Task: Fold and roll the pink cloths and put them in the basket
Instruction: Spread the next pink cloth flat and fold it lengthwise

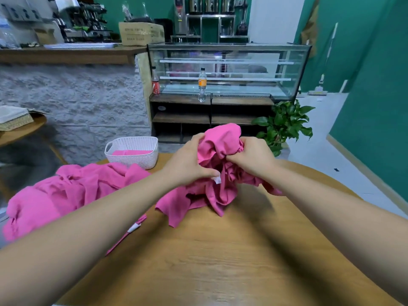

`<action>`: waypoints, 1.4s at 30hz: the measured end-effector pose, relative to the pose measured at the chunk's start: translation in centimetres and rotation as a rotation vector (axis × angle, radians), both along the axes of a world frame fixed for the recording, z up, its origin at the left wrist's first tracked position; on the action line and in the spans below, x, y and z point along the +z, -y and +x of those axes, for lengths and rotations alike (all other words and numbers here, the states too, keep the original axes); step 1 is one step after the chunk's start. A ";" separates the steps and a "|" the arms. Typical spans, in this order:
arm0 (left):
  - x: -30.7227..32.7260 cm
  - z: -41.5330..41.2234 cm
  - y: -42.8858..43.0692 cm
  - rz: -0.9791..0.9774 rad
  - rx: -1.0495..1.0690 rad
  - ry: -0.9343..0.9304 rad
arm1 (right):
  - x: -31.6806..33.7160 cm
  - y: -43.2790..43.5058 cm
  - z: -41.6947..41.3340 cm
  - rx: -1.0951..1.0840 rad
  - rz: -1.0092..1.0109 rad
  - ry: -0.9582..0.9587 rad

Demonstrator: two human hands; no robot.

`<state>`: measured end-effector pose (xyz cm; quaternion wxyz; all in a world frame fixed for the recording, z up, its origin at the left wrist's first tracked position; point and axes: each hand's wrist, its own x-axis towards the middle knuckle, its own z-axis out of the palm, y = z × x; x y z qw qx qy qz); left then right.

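both hands bunching a pink cloth (217, 164) above the desk (220, 250)
left hand (187, 162) and right hand (251, 160) fingers clench it; more pink cloths (72, 191) lie left, near the white basket (134, 159).

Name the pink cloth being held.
The crumpled cloth at centre, gripped by left hand and right hand; the heap at left lies unheld, the third cloth sits in the basket.

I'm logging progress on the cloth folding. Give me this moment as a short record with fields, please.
left hand: grips the held cloth near its white tag
right hand: grips the same cloth, bunched
held cloth: pink, crumpled, unfolded, lower part drooping to the table
pile: more pink cloths heaped on the table's left
basket: white, at the table's far edge, pink cloth inside
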<state>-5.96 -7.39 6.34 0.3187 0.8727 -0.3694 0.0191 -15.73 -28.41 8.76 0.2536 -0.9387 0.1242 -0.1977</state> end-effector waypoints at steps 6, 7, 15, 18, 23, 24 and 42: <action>-0.3 -0.1 3.5 -0.049 -0.103 -0.050 | 0.8 1.3 -1.9 0.149 -0.005 -0.086; -0.4 0.2 3.9 -0.046 -0.090 -0.042 | 1.0 1.7 -2.1 0.169 -0.001 -0.102; 1.9 2.9 6.0 -0.040 -0.110 0.143 | 2.1 5.7 -1.6 0.184 -0.185 -0.163; 5.3 4.7 7.3 -0.025 -0.118 0.282 | 4.5 7.2 0.6 0.094 -0.213 -0.043; 13.3 7.4 9.9 -0.149 -0.003 0.395 | 10.4 8.7 4.4 -0.043 -0.221 0.265; 14.9 7.6 10.2 -0.192 0.014 0.406 | 11.5 8.7 4.8 -0.072 -0.239 0.326; -0.5 8.9 4.2 0.311 -0.274 0.173 | -2.6 9.9 -0.2 0.099 -0.336 -0.292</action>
